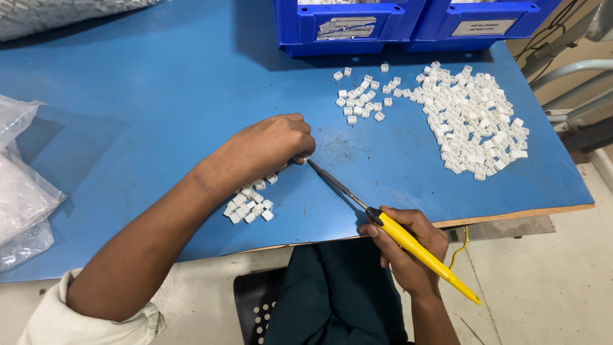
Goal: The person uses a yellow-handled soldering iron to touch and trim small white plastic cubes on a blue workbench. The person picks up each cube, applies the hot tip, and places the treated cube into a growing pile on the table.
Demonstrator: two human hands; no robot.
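Left hand [271, 148] pinching small white plastic part [306, 158], apparently, against blue tabletop [159, 96]; right hand [405, 246] clamped round yellow-handled probe tool [408, 241], tip at part; best kept steady, low-angled

L arm comes in from lower left, forearm bare, sleeve rolled up near the elbow, and lies diagonal over the counter [147, 96]. L hand [271, 147] is palm down, knuckles up, fingers curled under, w/ thumb and fingertips pinched together at the right side of the hand; what sits in the pinch is too small to tell. R forearm rises from the bottom edge, wrist bent a bit. R hand [408, 246] is at the near edge of the counter, fingers wrapped in a closed grip around the yellow handle of a slim tool [396, 231], thumb on top. Both hands are apart, the L one higher and further in.
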